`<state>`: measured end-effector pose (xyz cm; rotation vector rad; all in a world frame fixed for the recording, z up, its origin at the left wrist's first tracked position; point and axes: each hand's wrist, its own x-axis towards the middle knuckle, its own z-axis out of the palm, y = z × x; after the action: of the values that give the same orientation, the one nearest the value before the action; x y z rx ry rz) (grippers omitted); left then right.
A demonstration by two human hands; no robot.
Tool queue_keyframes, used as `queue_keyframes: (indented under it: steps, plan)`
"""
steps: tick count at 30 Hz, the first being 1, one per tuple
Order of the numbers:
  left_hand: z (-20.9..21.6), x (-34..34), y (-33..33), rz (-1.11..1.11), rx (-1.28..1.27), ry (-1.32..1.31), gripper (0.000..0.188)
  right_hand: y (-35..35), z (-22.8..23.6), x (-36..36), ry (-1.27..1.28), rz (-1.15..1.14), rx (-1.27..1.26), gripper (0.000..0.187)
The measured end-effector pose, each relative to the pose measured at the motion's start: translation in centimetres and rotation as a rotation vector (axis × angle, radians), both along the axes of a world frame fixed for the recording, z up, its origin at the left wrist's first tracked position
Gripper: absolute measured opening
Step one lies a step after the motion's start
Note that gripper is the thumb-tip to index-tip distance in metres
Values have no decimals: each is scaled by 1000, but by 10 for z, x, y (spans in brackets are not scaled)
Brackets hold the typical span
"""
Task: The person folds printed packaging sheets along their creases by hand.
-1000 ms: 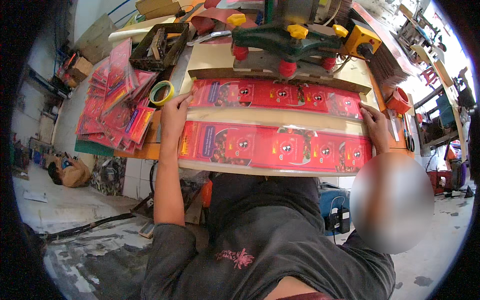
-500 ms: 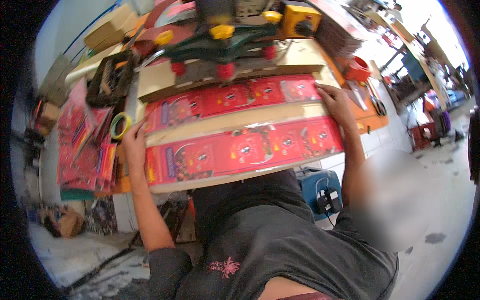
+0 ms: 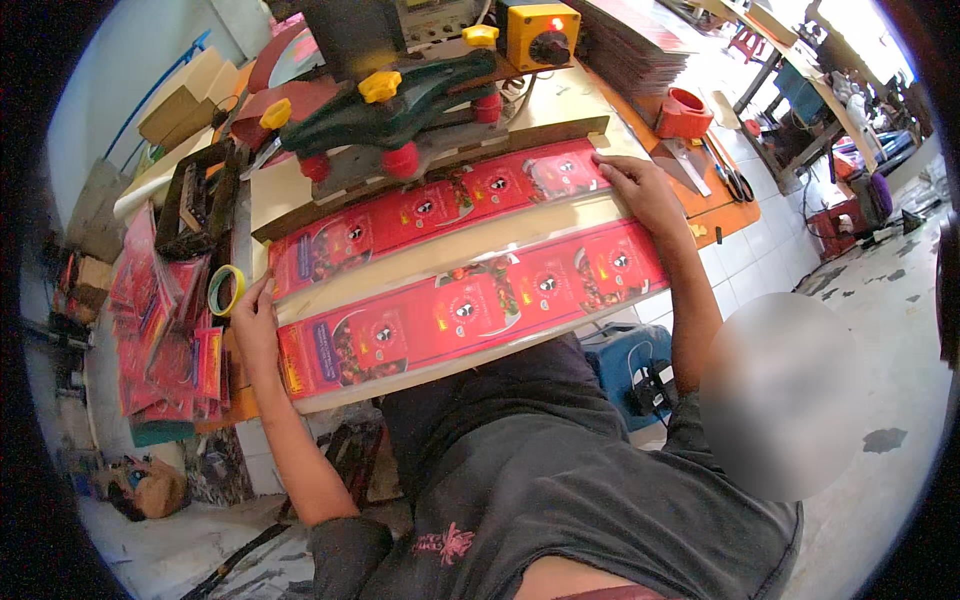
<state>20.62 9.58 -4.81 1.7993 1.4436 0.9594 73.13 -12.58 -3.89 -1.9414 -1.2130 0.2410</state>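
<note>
While spanning between left hand (image 3: 254, 322) and right hand (image 3: 640, 190), lies flat, the red printed sheet (image 3: 460, 262), both palms spread and pressed at its ends, apparently to keep it taut.

A long glossy sheet of red printed pouches (image 3: 470, 255) lies across the middle of the frame in two rows, each panel red with a round dark emblem and a food picture, split by a pale clear band. A loose pile of similar red packets (image 3: 160, 330) sits at the left edge. Brown cardboard boxes (image 3: 185, 100) stand in the upper left.
</note>
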Motion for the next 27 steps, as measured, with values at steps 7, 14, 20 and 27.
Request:
queue_keyframes:
  steps: [7, 14, 20, 27]
  plan:
    - [1, 2, 1, 11, 1, 8, 32, 2, 2, -1, 5, -16, 7, 32]
    - [-10, -6, 7, 39, 242, 139, 35, 6, -9, 10, 2, 37, 6, 34]
    - [19, 13, -15, 72, 114, 182, 33, 4, -3, 5, 25, 42, -21, 33]
    - [20, 11, -14, 63, 65, 188, 34, 3, 4, 1, 27, 63, -20, 36]
